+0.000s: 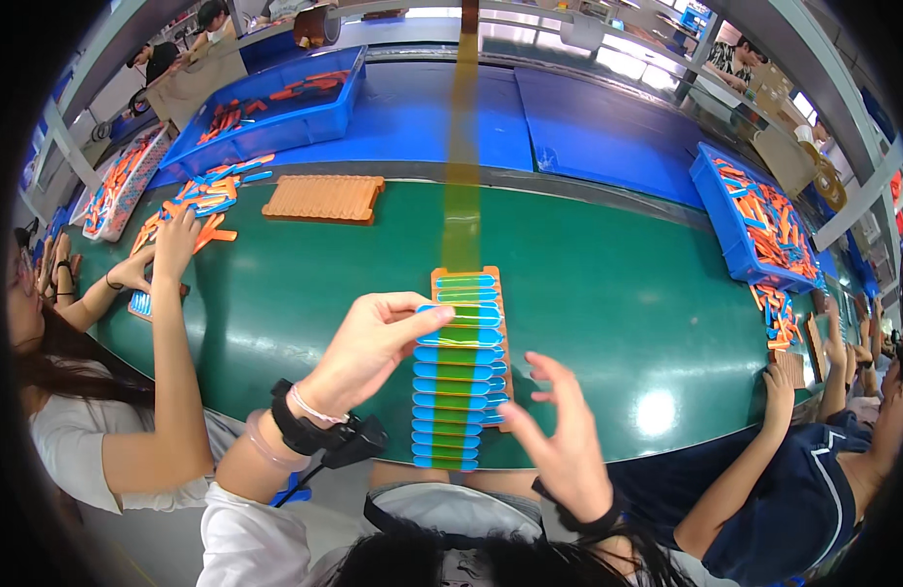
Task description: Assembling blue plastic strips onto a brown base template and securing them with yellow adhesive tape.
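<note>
A row of slim blue pieces (427, 385) with rounded ends is joined crosswise by a band of translucent yellow-green tape (462, 230). The row lies partly over an orange-brown grooved tray (504, 338), its near end past the tray toward me. From above, the tape comes down to the tray's far end. My left hand (361, 344) pinches the left end of one blue piece between thumb and finger. Beside the row on the right, my right hand (566, 426) has its fingers apart and holds nothing; whether its thumb touches the tray I cannot tell.
Another grooved tray (322, 199) lies on the green table (608, 284). Loose orange and blue pieces (212, 196) are piled at the left. Blue bins (319, 125) and a white basket (138, 191) hold more. Co-workers' hands (173, 245) work on both sides.
</note>
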### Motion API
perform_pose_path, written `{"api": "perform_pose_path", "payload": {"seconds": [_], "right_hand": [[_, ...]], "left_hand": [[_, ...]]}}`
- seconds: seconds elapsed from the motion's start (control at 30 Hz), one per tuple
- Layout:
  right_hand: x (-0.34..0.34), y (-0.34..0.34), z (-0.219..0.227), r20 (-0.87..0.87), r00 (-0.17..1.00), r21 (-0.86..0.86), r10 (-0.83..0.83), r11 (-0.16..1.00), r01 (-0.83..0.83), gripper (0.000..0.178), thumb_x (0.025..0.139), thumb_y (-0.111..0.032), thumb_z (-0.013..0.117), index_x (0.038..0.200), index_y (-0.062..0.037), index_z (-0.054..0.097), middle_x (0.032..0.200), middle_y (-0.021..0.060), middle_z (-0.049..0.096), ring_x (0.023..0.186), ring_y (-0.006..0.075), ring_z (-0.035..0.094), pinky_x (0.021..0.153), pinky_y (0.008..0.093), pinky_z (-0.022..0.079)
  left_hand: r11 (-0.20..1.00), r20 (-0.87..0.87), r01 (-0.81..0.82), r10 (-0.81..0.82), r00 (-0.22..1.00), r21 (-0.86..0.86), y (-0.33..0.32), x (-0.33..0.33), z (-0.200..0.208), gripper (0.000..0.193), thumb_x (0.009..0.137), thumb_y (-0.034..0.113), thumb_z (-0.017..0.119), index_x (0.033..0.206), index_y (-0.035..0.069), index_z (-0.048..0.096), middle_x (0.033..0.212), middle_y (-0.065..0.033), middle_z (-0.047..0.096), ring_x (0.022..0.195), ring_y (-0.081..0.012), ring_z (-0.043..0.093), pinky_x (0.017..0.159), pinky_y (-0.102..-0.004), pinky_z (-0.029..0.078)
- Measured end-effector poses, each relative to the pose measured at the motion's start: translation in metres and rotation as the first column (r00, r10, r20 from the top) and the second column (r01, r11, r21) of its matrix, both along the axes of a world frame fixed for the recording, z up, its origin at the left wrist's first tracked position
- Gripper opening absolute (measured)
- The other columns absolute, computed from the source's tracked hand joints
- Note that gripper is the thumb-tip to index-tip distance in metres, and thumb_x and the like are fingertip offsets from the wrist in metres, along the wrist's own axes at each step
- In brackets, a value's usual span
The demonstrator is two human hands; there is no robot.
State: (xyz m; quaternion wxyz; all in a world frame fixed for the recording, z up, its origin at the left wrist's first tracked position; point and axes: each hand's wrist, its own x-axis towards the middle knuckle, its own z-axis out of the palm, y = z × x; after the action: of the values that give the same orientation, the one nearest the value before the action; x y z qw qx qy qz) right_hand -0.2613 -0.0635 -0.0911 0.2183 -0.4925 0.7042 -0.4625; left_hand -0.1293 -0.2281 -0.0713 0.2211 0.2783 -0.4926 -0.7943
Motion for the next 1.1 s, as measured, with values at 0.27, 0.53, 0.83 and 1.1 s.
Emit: {"api": "perform_pose_path", "payload": {"seconds": [0.27,0.53,0.83,1.1], "right_hand": [[-0.027,-0.062,0.048,0.607,0.732,-0.147,0.31,0.949,-0.279,0.019,0.085,-0.013,0.055,0.093,0.0035,0.057,0.086,0.0058,0.061,0.077,0.0073,0.056,0.07,0.0217,0.045],[-0.006,-0.001,0.025,0.627,0.747,-0.077,0.222,0.972,-0.224,0.012,0.082,-0.009,0.058,0.09,0.0008,0.058,0.08,0.001,0.059,0.073,0.0043,0.052,0.064,0.0208,0.044],[0.005,0.071,-0.036,0.644,0.742,0.087,0.186,0.946,-0.313,0.01,0.078,-0.005,0.062,0.085,0.0027,0.06,0.076,0.0019,0.058,0.064,0.0057,0.048,0.054,0.0189,0.036],[-0.027,0.092,-0.039,0.63,0.768,0.038,0.114,0.983,-0.178,0.007,0.074,0.001,0.064,0.078,0.0022,0.059,0.075,0.0019,0.058,0.062,0.0054,0.045,0.052,0.0191,0.031]], "left_hand": [[0.977,-0.1,-0.071,0.052,0.994,-0.203,0.016,-0.011,0.015,0.009,0.081,0.009,0.059,0.086,0.001,0.059,0.085,-0.0042,0.061,0.077,-0.0083,0.056,0.066,-0.0231,0.046],[0.94,-0.141,-0.041,-0.007,0.99,-0.338,0.07,0.011,-0.011,0.008,0.079,0.002,0.06,0.085,-0.001,0.056,0.086,-0.0026,0.052,0.083,-0.0088,0.052,0.072,-0.022,0.045],[0.648,0.23,0.228,-0.083,0.97,-0.726,0.128,0.05,-0.048,0.017,0.072,0.006,0.066,0.087,0.003,0.057,0.091,-0.0107,0.056,0.081,-0.0198,0.056,0.065,-0.029,0.046],[-0.199,0.338,0.366,0.161,0.927,-0.909,0.091,0.032,-0.055,0.018,0.077,0.023,0.059,0.087,0.01,0.052,0.119,-0.0066,0.052,0.099,-0.0161,0.052,0.082,-0.0322,0.039]]}}
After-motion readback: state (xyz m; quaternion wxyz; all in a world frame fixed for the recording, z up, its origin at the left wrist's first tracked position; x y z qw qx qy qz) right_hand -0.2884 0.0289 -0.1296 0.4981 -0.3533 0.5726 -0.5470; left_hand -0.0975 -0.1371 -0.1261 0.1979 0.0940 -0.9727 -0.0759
